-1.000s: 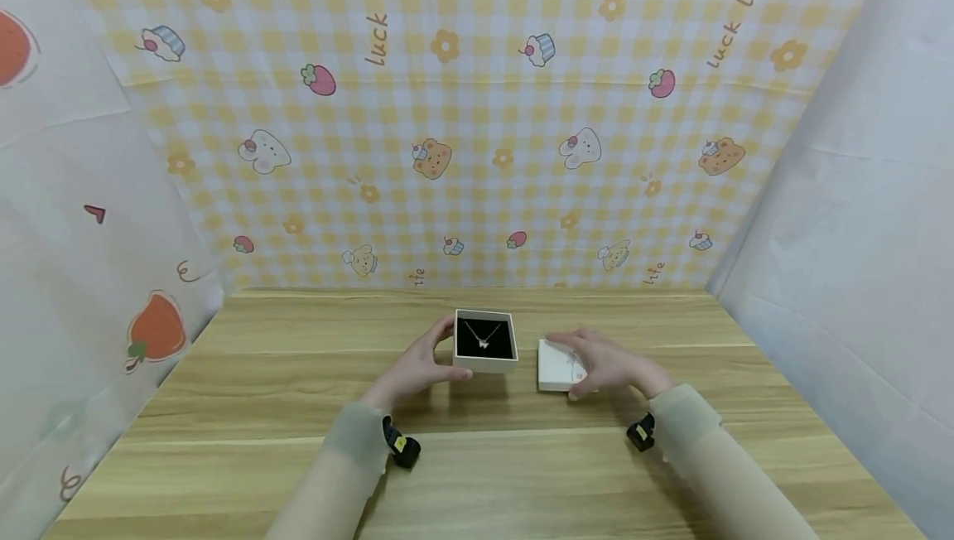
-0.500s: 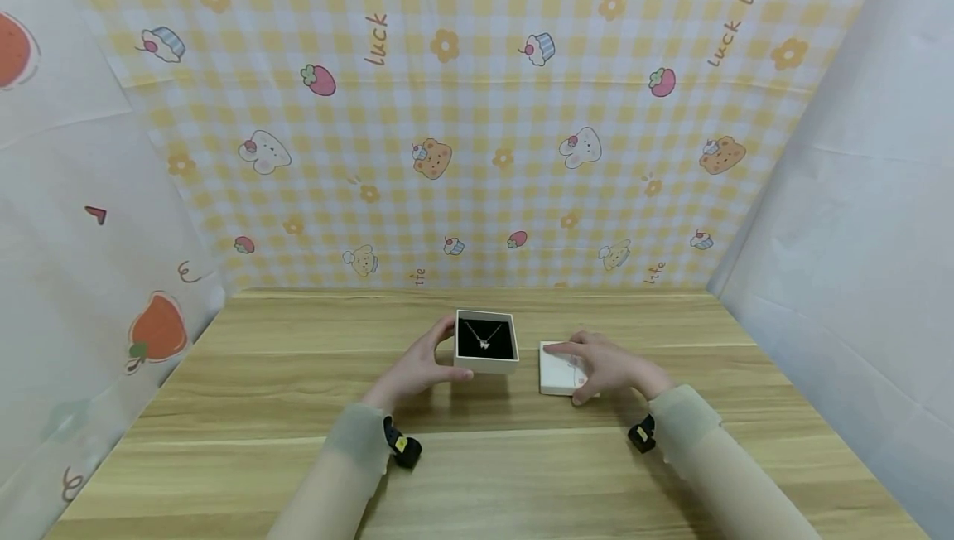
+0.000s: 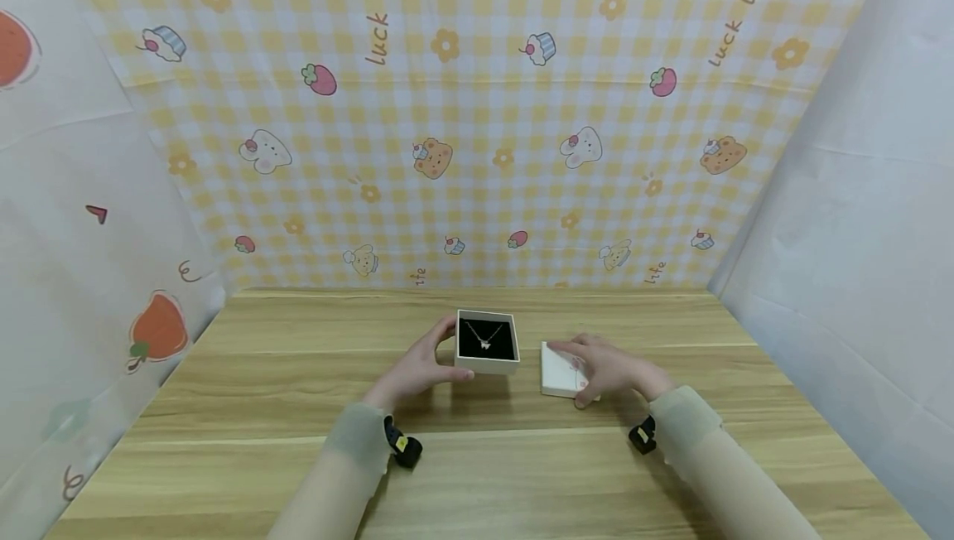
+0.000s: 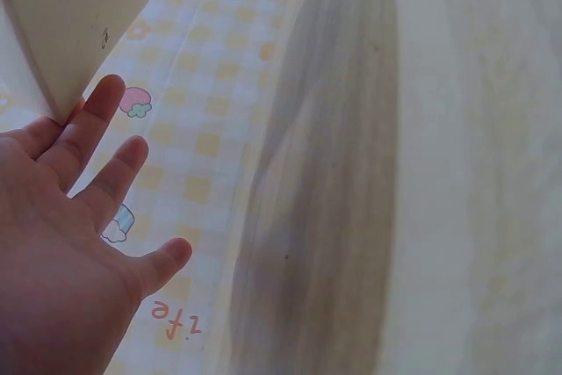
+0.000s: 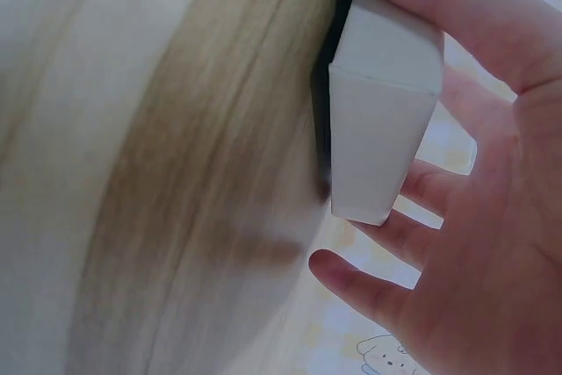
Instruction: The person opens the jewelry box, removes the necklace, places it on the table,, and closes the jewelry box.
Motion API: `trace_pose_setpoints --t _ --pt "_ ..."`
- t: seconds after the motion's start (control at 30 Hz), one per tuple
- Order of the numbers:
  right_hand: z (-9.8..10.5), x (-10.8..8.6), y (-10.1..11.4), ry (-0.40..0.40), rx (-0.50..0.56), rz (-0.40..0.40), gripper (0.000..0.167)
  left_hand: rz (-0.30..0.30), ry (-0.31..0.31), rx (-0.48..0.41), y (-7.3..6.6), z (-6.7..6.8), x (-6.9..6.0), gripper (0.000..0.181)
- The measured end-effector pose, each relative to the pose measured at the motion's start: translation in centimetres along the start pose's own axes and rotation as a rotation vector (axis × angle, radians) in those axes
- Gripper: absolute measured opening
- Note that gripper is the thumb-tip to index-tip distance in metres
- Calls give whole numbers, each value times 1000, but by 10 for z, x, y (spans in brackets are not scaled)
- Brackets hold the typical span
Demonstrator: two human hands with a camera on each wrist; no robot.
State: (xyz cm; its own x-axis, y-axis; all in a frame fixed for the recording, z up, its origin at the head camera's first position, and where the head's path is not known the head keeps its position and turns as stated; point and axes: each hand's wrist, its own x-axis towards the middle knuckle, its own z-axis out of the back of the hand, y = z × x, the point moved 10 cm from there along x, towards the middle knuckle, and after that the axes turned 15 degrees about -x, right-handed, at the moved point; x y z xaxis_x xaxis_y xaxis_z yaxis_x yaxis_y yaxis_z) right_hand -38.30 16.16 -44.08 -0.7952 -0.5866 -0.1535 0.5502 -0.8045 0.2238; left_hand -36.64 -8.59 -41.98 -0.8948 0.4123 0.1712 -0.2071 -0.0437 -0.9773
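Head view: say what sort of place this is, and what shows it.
Likely a makeshift indoor booth for tabletop recording: a wood-grain table, a yellow checked cloth hung behind it, and a pale sheet along its right side.

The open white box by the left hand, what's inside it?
Inside the open white box, a thin necklace with a small pendant lies on a black insert. The insert covers whatever is beneath it, so that can't be seen.
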Motion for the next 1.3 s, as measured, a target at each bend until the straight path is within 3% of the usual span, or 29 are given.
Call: trace_pose_setpoints --t 0.3,0.5,0.67,0.73,0.9,1.13,1.3 --pt "-1 -1 -2 -18 10 -3 103 9 23 3 1 -1 1 89" --pt "1 0 -1 -7 27 -15 103 18 40 -1 -27 -6 -9 86" --pt "4 -1 0 26 20 -33 105 2 17 2 -11 -1 -4 85" --pt "9 0 2 23 0 -13 105 4 3 6 0 1 -1 87" --pt "30 6 18 -76 5 113 105 13 -4 -1 2 1 0 90" --pt "58 19 56 -168 214 201 98 9 -15 8 2 5 -1 90" --pt "68 28 77 -226 286 240 95 -10 -12 0 -1 6 0 86"
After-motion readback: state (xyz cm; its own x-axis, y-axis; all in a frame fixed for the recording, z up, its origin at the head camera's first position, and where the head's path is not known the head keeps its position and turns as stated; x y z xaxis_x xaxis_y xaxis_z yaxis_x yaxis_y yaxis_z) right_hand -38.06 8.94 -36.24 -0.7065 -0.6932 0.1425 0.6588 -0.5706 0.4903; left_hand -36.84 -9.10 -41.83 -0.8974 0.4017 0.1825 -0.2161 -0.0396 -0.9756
